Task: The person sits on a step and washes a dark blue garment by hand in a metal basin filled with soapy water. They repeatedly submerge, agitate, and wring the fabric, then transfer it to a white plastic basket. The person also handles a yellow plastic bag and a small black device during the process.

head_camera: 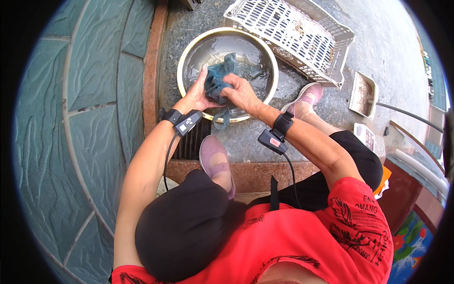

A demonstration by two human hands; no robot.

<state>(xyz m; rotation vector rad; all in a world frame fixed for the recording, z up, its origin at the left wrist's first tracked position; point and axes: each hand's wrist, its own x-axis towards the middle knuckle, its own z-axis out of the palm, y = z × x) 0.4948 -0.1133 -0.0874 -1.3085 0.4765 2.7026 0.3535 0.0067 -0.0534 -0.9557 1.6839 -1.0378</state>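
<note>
A round metal basin [274, 76] with a gold-coloured rim stands on the stone floor, holding water. Above the water, both hands grip a wet, bunched teal cloth [215, 72] that looks thin. My left hand [197, 93] supports it from the left, thumb up along its side and fingers under it. With bent fingers, my right hand [244, 93] pinches the cloth from the right. One strip of the cloth hangs over the basin's near rim. More dark material, too blurred to name, lies in the water at the right.
Behind the basin lies a white slotted plastic crate [280, 21] with dirt inside. A long-handled dustpan [363, 95] and a white device with buttons [364, 136] are at the right. Left is a wall of green stone tiles [94, 78]. A dark floor grate [191, 143] lies near my shoe.
</note>
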